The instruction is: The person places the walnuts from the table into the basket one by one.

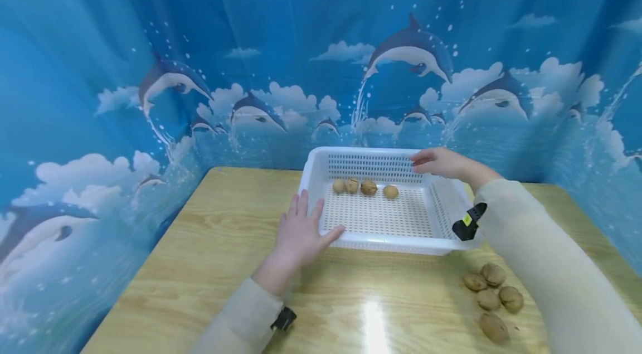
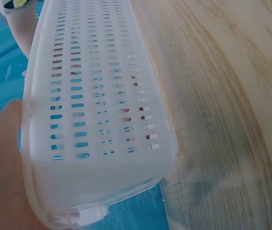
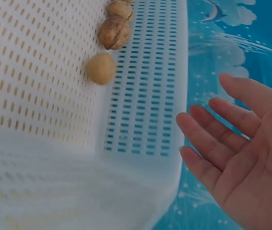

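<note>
A white plastic basket [image 1: 386,247] with slotted walls stands on the table. Inside it, several walnuts [image 1: 368,188] lie along the back wall; the right wrist view shows a pale walnut [image 3: 101,68] at the end of that row. My left hand [image 1: 302,231] lies with spread, straight fingers at the basket's front left corner, apparently against the rim. In the left wrist view part of this hand [image 2: 1,167] shows beside the rim. My right hand [image 1: 443,165] is at the back right rim, palm facing the basket, fingers loosely extended and holding nothing.
Several more walnuts [image 1: 489,299] lie on the wooden table [image 1: 225,248] to the front right, beside the right sleeve [image 1: 546,253]. Behind the table hangs a blue curtain [image 1: 301,64] printed with dolphins, close to the basket's back side.
</note>
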The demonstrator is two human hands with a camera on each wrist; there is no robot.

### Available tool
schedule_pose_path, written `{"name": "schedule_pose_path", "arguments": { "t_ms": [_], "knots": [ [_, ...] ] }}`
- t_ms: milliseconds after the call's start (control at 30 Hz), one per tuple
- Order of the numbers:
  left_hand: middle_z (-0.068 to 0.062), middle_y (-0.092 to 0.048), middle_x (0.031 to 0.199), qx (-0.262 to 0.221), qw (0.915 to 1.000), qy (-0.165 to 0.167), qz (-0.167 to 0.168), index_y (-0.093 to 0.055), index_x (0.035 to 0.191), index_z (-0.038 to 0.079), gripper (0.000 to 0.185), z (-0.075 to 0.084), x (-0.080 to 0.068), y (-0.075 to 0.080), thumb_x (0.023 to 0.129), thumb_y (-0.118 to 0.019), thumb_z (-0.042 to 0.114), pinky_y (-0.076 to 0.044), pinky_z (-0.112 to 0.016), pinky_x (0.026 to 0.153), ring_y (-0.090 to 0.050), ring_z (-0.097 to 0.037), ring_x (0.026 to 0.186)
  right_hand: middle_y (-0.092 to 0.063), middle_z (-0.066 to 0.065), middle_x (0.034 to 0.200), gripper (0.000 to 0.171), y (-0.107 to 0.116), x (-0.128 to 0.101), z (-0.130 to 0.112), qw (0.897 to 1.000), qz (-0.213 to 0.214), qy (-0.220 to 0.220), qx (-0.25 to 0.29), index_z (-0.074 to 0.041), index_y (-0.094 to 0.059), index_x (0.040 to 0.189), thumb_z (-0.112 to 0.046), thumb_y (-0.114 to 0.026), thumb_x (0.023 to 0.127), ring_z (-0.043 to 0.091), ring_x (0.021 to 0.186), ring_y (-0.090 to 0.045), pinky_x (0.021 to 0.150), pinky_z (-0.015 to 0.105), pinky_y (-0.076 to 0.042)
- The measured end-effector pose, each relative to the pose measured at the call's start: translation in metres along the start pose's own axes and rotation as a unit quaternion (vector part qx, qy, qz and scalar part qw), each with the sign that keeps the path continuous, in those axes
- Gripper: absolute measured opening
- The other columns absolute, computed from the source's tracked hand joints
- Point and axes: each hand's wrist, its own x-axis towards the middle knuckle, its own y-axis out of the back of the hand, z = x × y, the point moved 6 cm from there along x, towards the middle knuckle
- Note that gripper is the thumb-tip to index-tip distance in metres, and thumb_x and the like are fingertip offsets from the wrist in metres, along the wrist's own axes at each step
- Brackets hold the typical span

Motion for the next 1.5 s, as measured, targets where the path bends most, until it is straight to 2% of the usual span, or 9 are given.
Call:
{"name": "schedule_pose_path", "arguments": {
  "t_ms": [233, 567, 667, 800, 867, 1000, 1100, 1400, 1500],
  "knots": [
    [-0.018, -0.004, 0.154, 0.000, 1.0000, -0.005, 0.002, -0.028, 0.148, 0.016, 0.088, 0.002, -0.001, 0.003, 0.083, -0.034, 0.075, -0.021, -0.060, 0.105, -0.005, -0.038, 0.139, -0.043, 0.029, 0.135, 0.066, 0.006, -0.050, 0.018, 0.999, 0.039, 0.008, 0.014, 0.004, -0.038, 0.138, -0.043, -0.051, 0.094, 0.045, 0.123, -0.038, 0.093, 0.056, -0.040],
    [-0.018, -0.006, 0.154, 0.003, 1.0000, -0.002, 0.002, -0.029, 0.148, 0.017, 0.087, 0.001, -0.003, 0.002, 0.083, -0.035, 0.075, -0.022, -0.060, 0.104, -0.007, -0.039, 0.139, -0.037, 0.032, 0.136, 0.057, -0.010, -0.127, 0.071, 0.991, 0.122, 0.022, 0.054, 0.007, -0.034, 0.139, -0.032, -0.046, 0.099, 0.050, 0.116, -0.042, 0.086, 0.062, -0.041],
    [-0.018, -0.006, 0.154, 0.000, 1.0000, -0.003, 0.001, -0.029, 0.147, 0.016, 0.086, 0.001, -0.003, 0.003, 0.083, -0.035, 0.074, -0.022, -0.060, 0.104, -0.007, -0.039, 0.139, -0.038, 0.032, 0.136, 0.055, -0.019, -0.143, 0.087, 0.990, 0.130, 0.020, 0.053, 0.007, -0.033, 0.139, -0.029, -0.046, 0.099, 0.050, 0.116, -0.043, 0.084, 0.056, -0.046],
    [-0.018, -0.006, 0.154, -0.002, 1.0000, -0.005, -0.001, -0.030, 0.147, 0.016, 0.085, 0.002, -0.004, 0.004, 0.084, -0.035, 0.073, -0.021, -0.061, 0.104, -0.007, -0.039, 0.139, -0.042, 0.033, 0.132, 0.054, -0.036, -0.157, 0.106, 0.994, 0.086, 0.019, 0.067, 0.010, -0.031, 0.139, -0.024, -0.046, 0.099, 0.043, 0.113, -0.048, 0.079, 0.039, -0.051],
    [-0.018, -0.006, 0.154, -0.003, 1.0000, -0.005, -0.002, -0.030, 0.147, 0.016, 0.085, 0.002, -0.004, 0.005, 0.084, -0.035, 0.073, -0.021, -0.061, 0.105, -0.006, -0.039, 0.139, -0.042, 0.033, 0.131, 0.055, -0.047, -0.161, 0.114, 0.995, 0.044, 0.016, 0.088, 0.011, -0.029, 0.139, -0.022, -0.046, 0.099, 0.028, 0.112, -0.053, 0.078, 0.031, -0.051],
    [-0.018, -0.005, 0.154, -0.002, 1.0000, -0.004, -0.001, -0.030, 0.147, 0.016, 0.085, 0.002, -0.004, 0.004, 0.084, -0.035, 0.073, -0.021, -0.060, 0.105, -0.005, -0.038, 0.139, -0.038, 0.039, 0.131, 0.055, -0.067, -0.169, 0.125, 0.988, -0.037, 0.025, 0.149, 0.017, -0.026, 0.136, -0.016, -0.048, 0.098, -0.001, 0.102, -0.054, 0.079, 0.026, -0.051],
    [-0.018, -0.005, 0.154, 0.000, 1.0000, -0.004, -0.001, -0.030, 0.147, 0.016, 0.085, 0.001, -0.003, 0.004, 0.084, -0.034, 0.073, -0.021, -0.060, 0.105, -0.006, -0.038, 0.139, -0.037, 0.042, 0.129, 0.055, -0.077, -0.170, 0.128, 0.983, -0.067, 0.039, 0.169, 0.019, -0.027, 0.134, -0.012, -0.050, 0.096, -0.007, 0.099, -0.052, 0.079, 0.024, -0.051],
    [-0.018, -0.006, 0.154, 0.006, 1.0000, 0.000, -0.001, -0.030, 0.147, 0.017, 0.085, 0.000, -0.003, 0.003, 0.084, -0.034, 0.074, -0.022, -0.059, 0.105, -0.006, -0.038, 0.139, -0.048, 0.038, 0.120, 0.047, -0.085, -0.166, 0.129, 0.991, -0.036, 0.078, 0.103, 0.019, -0.041, 0.126, -0.011, -0.056, 0.094, -0.007, 0.095, -0.054, 0.075, 0.021, -0.049],
    [-0.017, -0.005, 0.154, 0.002, 1.0000, 0.001, -0.004, -0.029, 0.147, 0.017, 0.086, 0.000, -0.003, 0.003, 0.084, -0.034, 0.074, -0.021, -0.059, 0.105, -0.004, -0.037, 0.140, -0.051, 0.036, 0.119, 0.046, -0.087, -0.165, 0.130, 0.992, -0.030, 0.073, 0.094, 0.018, -0.043, 0.125, -0.012, -0.057, 0.093, -0.006, 0.092, -0.054, 0.073, 0.021, -0.050]
  ]
}}
